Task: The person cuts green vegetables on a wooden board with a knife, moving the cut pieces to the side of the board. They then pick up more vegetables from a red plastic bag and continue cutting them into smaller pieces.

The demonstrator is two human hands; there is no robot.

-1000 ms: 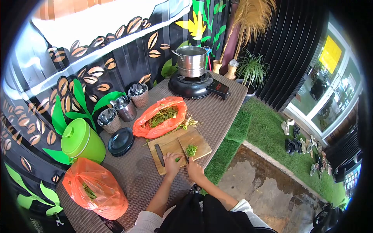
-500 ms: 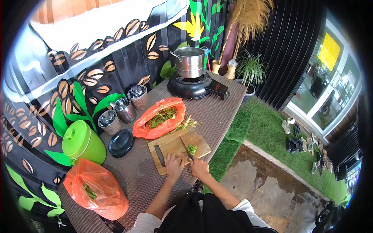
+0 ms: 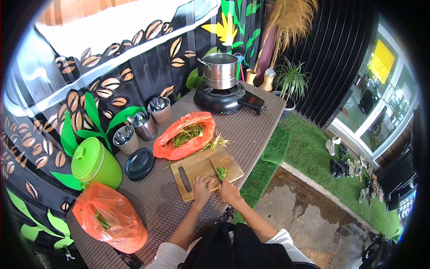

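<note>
Chopping thin green stems on a wooden board

At nine o'clock, the crumpled orange plastic bag holds a few green leaves, and the lime-green lidded plastic bucket stays closed, so I cannot tell its contents. Three hammered metal cups carry cutlery; the open orange plastic bag at twelve o'clock is full of green stems. On the rectangular wooden cutting board, the left hand has its fingers curled together, pressing the thin green vegetable stems; these look light, soft and bendable, best pinned near the cut. The right hand is clamped on the black-handled kitchen knife. At one o'clock, a steel pot of water sits on the stove.
</note>
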